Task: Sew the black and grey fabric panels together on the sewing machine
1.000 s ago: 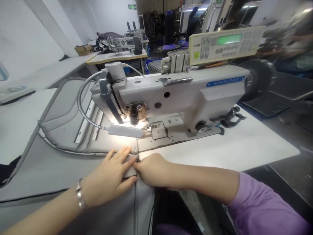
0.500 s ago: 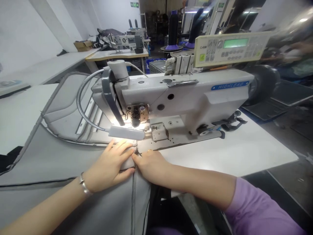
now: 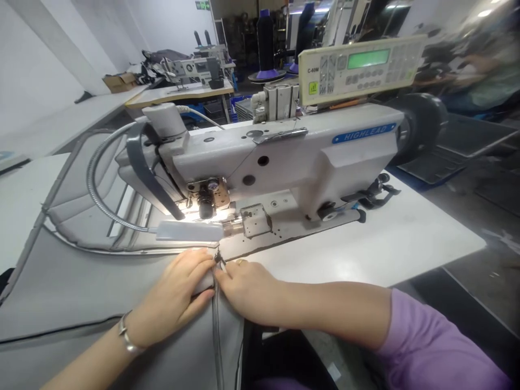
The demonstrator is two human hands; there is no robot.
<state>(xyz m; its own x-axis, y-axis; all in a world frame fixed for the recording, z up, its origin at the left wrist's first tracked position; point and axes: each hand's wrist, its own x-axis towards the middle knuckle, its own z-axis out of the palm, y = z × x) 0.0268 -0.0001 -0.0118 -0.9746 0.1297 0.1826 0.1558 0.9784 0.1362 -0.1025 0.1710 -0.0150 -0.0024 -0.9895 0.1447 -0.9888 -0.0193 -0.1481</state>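
Some fabric (image 3: 101, 284) invisible under left hand (image 3: 173, 298)

Open passage lies over the white tabletop (image 3: 365, 249), between the right forearm (image 3: 333, 306) and the sewing machine (image 3: 260, 157). The lamp (image 3: 189, 231) obstructs forward travel of the left hand (image 3: 174, 295) at low level; its flexible neck (image 3: 89, 174) arches farther left. Clearance to the right hand (image 3: 249, 287) is narrow.
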